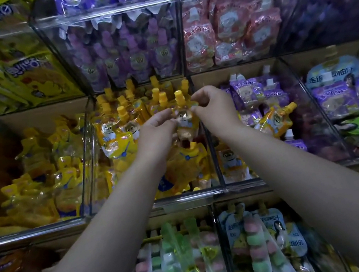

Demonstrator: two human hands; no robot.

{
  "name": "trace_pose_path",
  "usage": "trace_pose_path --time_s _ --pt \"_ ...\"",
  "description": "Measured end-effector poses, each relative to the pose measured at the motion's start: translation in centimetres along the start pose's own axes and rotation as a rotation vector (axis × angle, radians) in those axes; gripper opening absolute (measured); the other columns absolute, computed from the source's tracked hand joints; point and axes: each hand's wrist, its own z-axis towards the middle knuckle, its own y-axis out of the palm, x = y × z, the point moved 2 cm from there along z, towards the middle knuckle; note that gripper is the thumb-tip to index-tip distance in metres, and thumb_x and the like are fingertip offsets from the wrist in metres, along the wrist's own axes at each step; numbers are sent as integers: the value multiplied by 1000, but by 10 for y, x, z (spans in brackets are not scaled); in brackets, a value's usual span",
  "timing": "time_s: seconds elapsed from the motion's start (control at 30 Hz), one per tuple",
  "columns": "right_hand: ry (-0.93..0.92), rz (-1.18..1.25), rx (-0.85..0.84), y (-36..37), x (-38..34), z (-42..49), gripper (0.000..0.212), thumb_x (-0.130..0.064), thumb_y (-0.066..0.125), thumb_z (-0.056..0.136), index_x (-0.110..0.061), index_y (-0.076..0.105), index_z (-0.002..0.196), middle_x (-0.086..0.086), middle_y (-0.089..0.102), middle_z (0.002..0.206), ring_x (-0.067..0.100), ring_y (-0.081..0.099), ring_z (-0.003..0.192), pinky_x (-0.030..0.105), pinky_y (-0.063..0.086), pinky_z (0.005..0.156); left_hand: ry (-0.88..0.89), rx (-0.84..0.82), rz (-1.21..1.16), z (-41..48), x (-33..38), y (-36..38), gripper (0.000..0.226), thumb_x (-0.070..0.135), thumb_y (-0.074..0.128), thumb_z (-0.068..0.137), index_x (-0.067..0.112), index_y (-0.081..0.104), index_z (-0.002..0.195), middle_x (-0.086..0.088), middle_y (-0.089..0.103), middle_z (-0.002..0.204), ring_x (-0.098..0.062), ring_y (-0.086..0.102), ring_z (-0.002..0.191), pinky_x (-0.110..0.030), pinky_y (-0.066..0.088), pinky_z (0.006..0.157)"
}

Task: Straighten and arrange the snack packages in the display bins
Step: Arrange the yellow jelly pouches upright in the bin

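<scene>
Two hands hold one yellow plastic pouch with a yellow cap (183, 117) over the middle clear plastic bin (184, 198). The left hand (157, 129) and the right hand (212, 106) pinch its sides with curled fingers. It stands tall, cap up. It shows a cartoon animal, but its writing is too blurry to read. More yellow pouches (123, 121) crowd behind it. Next door, a stray yellow pouch (274, 120) lies tilted among purple pouches (253, 96).

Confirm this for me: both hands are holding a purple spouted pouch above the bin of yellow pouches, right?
Not quite. In the head view, the pouch is yellow with a yellow cap, not purple. The left hand and right hand do pinch it from either side above the bin of yellow pouches.
</scene>
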Motion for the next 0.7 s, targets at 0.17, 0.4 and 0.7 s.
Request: trace_pose_path --time_s 0.17,0.4,0.7 --pt "-42 -109 2 -1 -4 9 25 -2 58 91 -22 72 91 -5 70 99 9 63 93 21 52 78 -22 0 -13 -1 -1 2 32 10 53 98 21 63 127 10 67 108 -5 65 91 -18 55 69" --pt "-14 -172 6 7 -6 19 30 -2 56 93 -25 70 80 -9 67 90 5 58 82 7 35 57 -31 26 10 8 -6 -7 34 12 50 100 23 62 130 7 65 120 -7 61 105 -29 55 91" --pt "-81 -42 121 16 7 10 21 0 59 88 -20 66 88 -2 64 97 10 60 89 15 49 76 -23 -13 -22 14 -7 -6 33 12 49 101 22 62 130 4 64 128 -11 58 118 -34 50 101"
